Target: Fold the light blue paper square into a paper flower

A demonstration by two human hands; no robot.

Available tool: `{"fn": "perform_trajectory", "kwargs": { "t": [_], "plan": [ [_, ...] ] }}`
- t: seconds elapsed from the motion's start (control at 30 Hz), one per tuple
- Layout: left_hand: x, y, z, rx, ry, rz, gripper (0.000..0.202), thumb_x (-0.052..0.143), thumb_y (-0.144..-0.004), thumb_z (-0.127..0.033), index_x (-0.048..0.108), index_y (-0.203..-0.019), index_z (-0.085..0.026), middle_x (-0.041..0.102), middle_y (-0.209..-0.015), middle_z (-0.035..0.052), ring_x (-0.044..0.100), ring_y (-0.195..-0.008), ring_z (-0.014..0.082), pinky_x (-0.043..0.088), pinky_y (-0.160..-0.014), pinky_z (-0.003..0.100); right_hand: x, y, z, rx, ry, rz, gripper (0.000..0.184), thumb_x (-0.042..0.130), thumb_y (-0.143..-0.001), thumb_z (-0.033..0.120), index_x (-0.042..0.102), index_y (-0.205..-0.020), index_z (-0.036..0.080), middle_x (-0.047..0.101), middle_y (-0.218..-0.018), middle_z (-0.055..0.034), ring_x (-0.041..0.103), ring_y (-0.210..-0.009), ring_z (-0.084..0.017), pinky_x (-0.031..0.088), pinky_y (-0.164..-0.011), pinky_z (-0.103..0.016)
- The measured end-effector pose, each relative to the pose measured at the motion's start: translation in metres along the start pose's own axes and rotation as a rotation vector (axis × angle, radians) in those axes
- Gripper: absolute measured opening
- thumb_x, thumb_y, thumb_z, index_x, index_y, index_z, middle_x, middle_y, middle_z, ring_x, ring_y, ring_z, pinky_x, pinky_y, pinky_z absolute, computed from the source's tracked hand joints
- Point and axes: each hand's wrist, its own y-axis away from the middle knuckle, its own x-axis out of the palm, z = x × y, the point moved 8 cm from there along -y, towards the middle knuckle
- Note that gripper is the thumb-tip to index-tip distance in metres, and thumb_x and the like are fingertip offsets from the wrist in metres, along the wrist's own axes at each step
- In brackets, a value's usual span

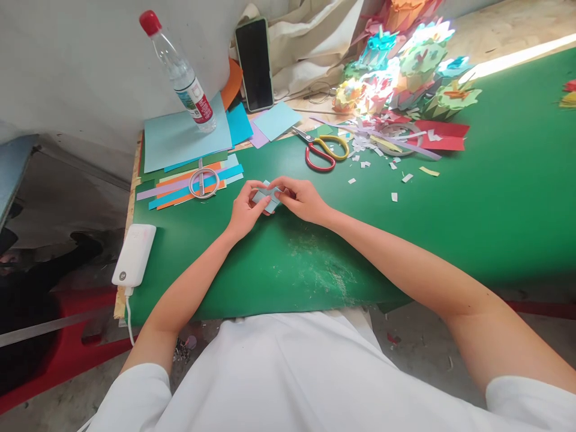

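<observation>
A small piece of light blue paper (pixel 272 205) is held between both hands above the green table, near its middle. My left hand (pixel 247 209) pinches the left side of it, thumb on top and fingers behind. On the right side, my right hand (pixel 302 199) grips the paper with thumb and bent fingers. The paper looks folded, but the fingers cover part of it. Beyond the hands lie scissors (pixel 324 152) with one red and one yellow handle. Left of the hands, a roll of tape (pixel 204 182) rests on coloured paper strips (pixel 167 193).
A water bottle (pixel 191 90) stands on light blue sheets (pixel 157 144) at the back left. A phone (pixel 254 65) leans upright behind. Paper flowers (pixel 420 63), scraps (pixel 360 144) and red paper (pixel 443 135) lie at the back right. A cabled power bank (pixel 134 255) sits at the left edge.
</observation>
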Motion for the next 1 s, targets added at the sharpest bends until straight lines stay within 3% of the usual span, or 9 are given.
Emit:
{"fn": "perform_trajectory", "kwargs": {
  "t": [0.1,0.2,0.4,0.6,0.8,1.0],
  "plan": [
    [-0.001,-0.001,0.002,-0.006,-0.006,-0.009,0.038,0.07,-0.079,-0.048,0.051,-0.101,-0.024,0.063,-0.083,-0.0014,0.063,-0.063,0.01,0.056,-0.058,0.023,-0.002,-0.001,-0.003,0.03,-0.034,-0.023,0.018,0.053,-0.081,0.02,0.064,-0.094,0.016,0.053,-0.071,0.0031,0.037,-0.056,-0.007,0.031,-0.059,-0.024],
    [0.0,-0.001,0.003,-0.015,-0.015,0.008,0.036,0.071,-0.079,-0.043,0.052,-0.102,-0.023,0.064,-0.087,-0.0006,0.06,-0.062,0.0089,0.055,-0.057,0.022,-0.003,-0.002,-0.01,0.073,-0.095,-0.019,0.019,0.055,-0.078,0.022,0.065,-0.092,0.014,0.052,-0.068,0.0029,0.037,-0.057,-0.007,0.031,-0.058,-0.024],
    [0.004,0.001,0.004,-0.046,-0.02,0.073,0.032,0.069,-0.08,-0.032,0.051,-0.105,-0.023,0.066,-0.086,-0.0009,0.057,-0.059,0.0081,0.051,-0.054,0.02,0.001,-0.006,-0.016,0.127,-0.228,0.131,0.025,0.06,-0.073,0.026,0.065,-0.093,0.013,0.055,-0.077,0.0018,0.036,-0.054,-0.004,0.031,-0.052,-0.021],
    [0.008,0.003,0.006,-0.076,0.012,0.091,0.035,0.069,-0.078,-0.027,0.049,-0.106,-0.02,0.066,-0.085,-0.0005,0.057,-0.061,0.0079,0.048,-0.058,0.019,0.005,-0.003,-0.01,0.145,-0.245,0.253,0.03,0.062,-0.072,0.024,0.065,-0.1,0.014,0.041,-0.062,0.0076,0.034,-0.052,-0.005,0.03,-0.05,-0.02],
    [0.006,0.004,0.009,-0.097,0.049,0.053,0.034,0.069,-0.078,-0.029,0.052,-0.105,-0.019,0.061,-0.088,0.0,0.055,-0.069,0.0082,0.046,-0.063,0.019,0.006,0.001,-0.016,0.167,-0.224,0.255,0.028,0.062,-0.075,0.027,0.065,-0.099,0.015,0.044,-0.058,0.0068,0.037,-0.053,-0.007,0.03,-0.051,-0.02],
    [0.006,0.006,0.007,-0.141,0.093,0.061,0.024,0.067,-0.081,-0.031,0.054,-0.097,-0.018,0.05,-0.072,-0.0048,0.045,-0.062,0.0066,0.037,-0.058,0.018,0.002,0.005,-0.018,0.183,-0.199,0.211,0.024,0.06,-0.079,0.029,0.067,-0.098,0.016,0.044,-0.058,0.006,0.038,-0.054,-0.007,0.032,-0.053,-0.021]
  ]
}}
